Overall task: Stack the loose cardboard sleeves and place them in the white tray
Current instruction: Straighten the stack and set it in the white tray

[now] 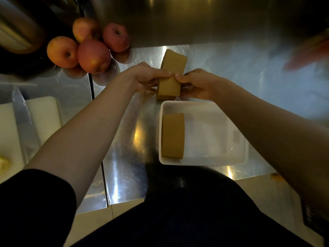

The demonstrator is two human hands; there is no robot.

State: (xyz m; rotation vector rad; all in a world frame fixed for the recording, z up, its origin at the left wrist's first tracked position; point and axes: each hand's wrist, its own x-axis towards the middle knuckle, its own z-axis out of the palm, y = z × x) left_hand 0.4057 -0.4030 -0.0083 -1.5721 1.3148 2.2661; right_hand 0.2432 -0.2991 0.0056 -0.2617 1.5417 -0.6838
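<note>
Cardboard sleeves (stacked), left hand, right hand gripping

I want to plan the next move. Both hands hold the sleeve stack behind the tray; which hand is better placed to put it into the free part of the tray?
Probably the right hand. The white tray already has sleeves at its left wall, so the free part is to the right, under the right arm. The left hand would reach across the stack.

We note four apples at upper left on a steel counter, and a white board at left edge.
</note>
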